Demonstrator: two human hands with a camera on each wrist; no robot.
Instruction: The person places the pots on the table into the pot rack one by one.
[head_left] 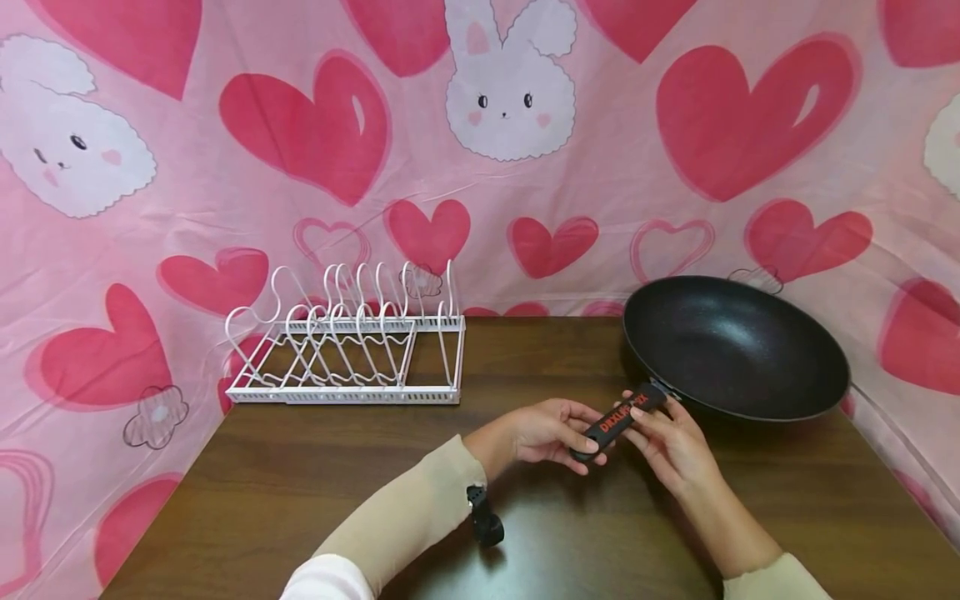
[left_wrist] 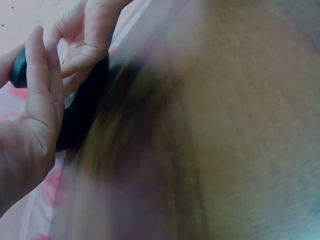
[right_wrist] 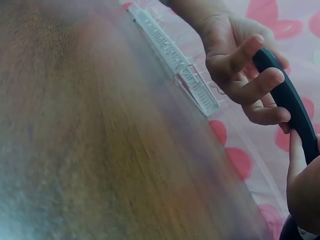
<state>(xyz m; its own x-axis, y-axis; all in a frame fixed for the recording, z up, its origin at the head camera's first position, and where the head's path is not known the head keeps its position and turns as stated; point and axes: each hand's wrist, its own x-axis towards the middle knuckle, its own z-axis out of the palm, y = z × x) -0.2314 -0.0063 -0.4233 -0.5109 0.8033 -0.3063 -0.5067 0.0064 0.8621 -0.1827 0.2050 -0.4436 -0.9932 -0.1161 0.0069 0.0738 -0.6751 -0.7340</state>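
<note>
A black frying pan (head_left: 738,346) with deep sloping sides is held tilted at the right of the table, its inside facing up and toward me. Its black handle (head_left: 617,423) with red lettering points down to the left. My left hand (head_left: 551,432) pinches the handle's free end between thumb and fingers. Closer to the pan, my right hand (head_left: 675,442) grips the handle with the thumb on top. In the right wrist view, the left fingers (right_wrist: 265,85) curl under the handle (right_wrist: 290,102). The left wrist view shows the pan's dark side (left_wrist: 87,107) beyond both hands.
A white wire rack (head_left: 345,394) with upright looped dividers stands at the back left of the brown wooden table (head_left: 360,492). Behind it hangs a pink cloth (head_left: 480,187) with hearts and rabbits. A black strap (head_left: 486,521) dangles from the left sleeve.
</note>
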